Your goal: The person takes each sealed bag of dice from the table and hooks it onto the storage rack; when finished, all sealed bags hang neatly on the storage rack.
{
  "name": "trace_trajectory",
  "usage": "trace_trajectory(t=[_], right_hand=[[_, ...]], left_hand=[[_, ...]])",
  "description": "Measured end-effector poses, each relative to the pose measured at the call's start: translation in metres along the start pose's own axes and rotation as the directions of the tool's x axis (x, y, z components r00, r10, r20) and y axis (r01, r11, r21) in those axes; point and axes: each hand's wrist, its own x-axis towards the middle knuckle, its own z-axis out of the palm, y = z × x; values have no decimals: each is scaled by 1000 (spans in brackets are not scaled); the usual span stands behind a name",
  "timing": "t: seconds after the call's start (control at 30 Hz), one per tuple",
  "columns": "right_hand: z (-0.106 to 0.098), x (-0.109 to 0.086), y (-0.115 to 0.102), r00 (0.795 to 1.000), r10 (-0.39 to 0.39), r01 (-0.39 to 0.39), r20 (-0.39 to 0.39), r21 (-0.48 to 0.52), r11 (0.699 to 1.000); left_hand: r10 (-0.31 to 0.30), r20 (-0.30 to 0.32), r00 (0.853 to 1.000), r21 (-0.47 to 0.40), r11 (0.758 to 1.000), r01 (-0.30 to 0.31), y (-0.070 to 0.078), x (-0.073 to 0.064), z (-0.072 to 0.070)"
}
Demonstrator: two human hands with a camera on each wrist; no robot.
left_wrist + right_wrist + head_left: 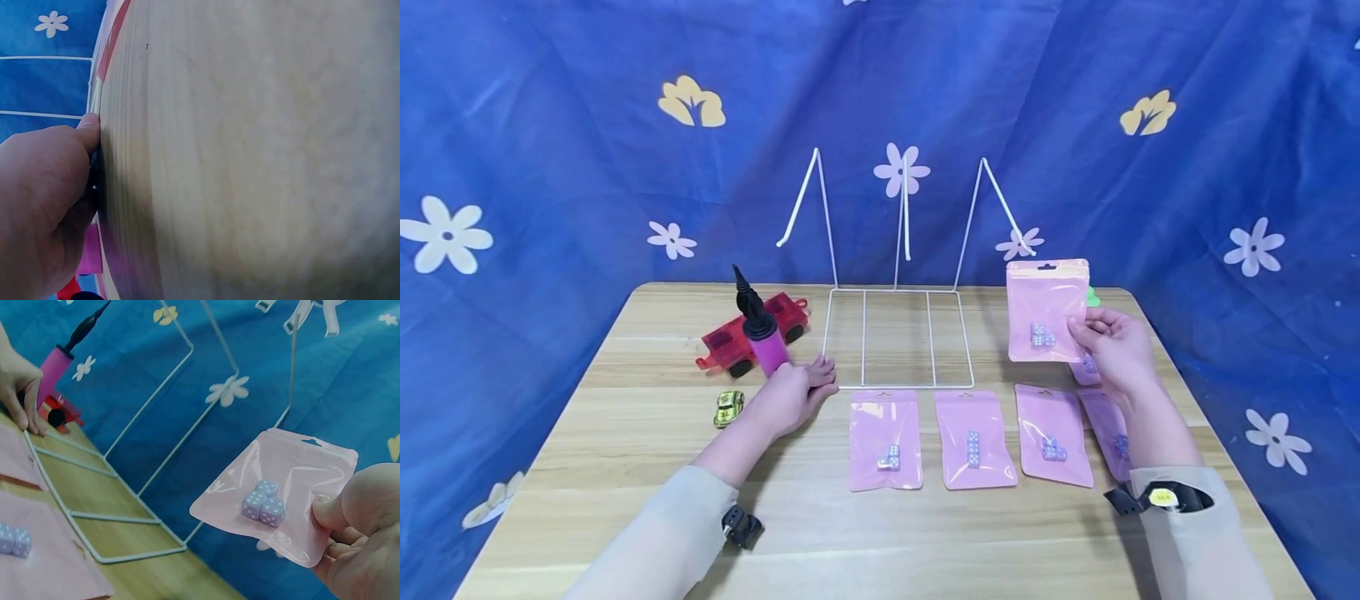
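Note:
My right hand [1116, 354] pinches a pink zip pouch [1045, 296] by its right edge, thumb in front. Three pale purple dice [265, 505] show through its clear front. The pouch hangs upright above the table, its top slot just below the tip of the right-hand prong on a white wire display rack [910, 387]. At the rack's front left corner, my left hand [793, 396] grips the base wire between thumb and fingers, as the right wrist view shows. Three tall prongs rise from the rack's back, all bare.
Several more pink pouches [974, 467] with dice lie in front of the rack and under my right arm. On the left are a purple hand pump [768, 350], a red toy wagon [727, 344] and a small yellow toy car [728, 408]. A blue floral curtain [580, 167] hangs behind.

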Motion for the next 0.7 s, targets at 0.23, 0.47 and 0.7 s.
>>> trace_trajectory(t=[0.23,0.47,0.7], right_hand=[[-7,-15,-16,995,-97,96,8,85,992],[-17,-24,-30,987,-158,156,-6,176,972],[-25,-34,-46,972,-233,216,17,309,926]], left_hand=[[-10,15,1000,-3,1000,10,1,-1,-2],[8,-11,1000,-8,1000,-8,2,-1,-1],[26,-24,999,-17,1000,-26,0,-2,0]])
